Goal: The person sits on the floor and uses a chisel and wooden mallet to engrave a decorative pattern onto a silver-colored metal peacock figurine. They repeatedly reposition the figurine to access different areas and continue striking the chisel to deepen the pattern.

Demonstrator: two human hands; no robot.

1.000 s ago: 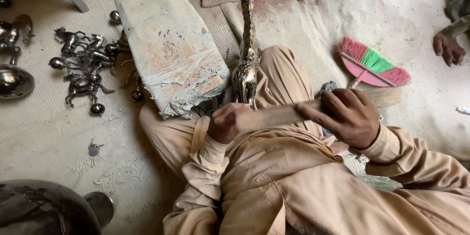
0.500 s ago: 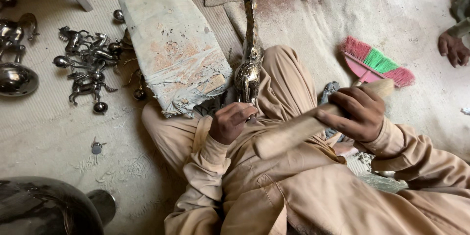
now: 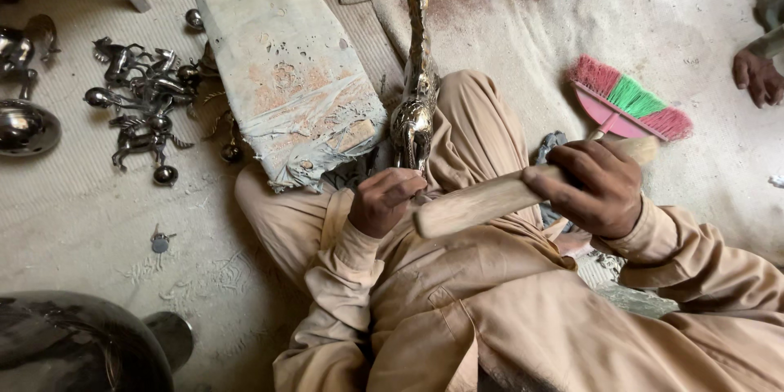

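A shiny metal animal figurine (image 3: 415,98) with a long neck stands on my raised knee. My left hand (image 3: 384,200) is closed around its base or legs. My right hand (image 3: 592,186) grips a pale wooden stick (image 3: 490,198) that slants across my lap, its lower end close to my left hand. I sit on the floor in tan clothes.
A worn grey cushion block (image 3: 286,65) lies left of the figurine. Several small metal figurines (image 3: 143,106) and a metal bowl (image 3: 24,126) lie at the left. A pink and green brush (image 3: 629,106) lies at the right; another person's hand (image 3: 758,77) is at the right edge. A dark round vessel (image 3: 73,343) sits bottom left.
My right hand has lifted the stick so its far end points up to the right; earlier it lay flatter across my lap. My left hand stays at the figurine.
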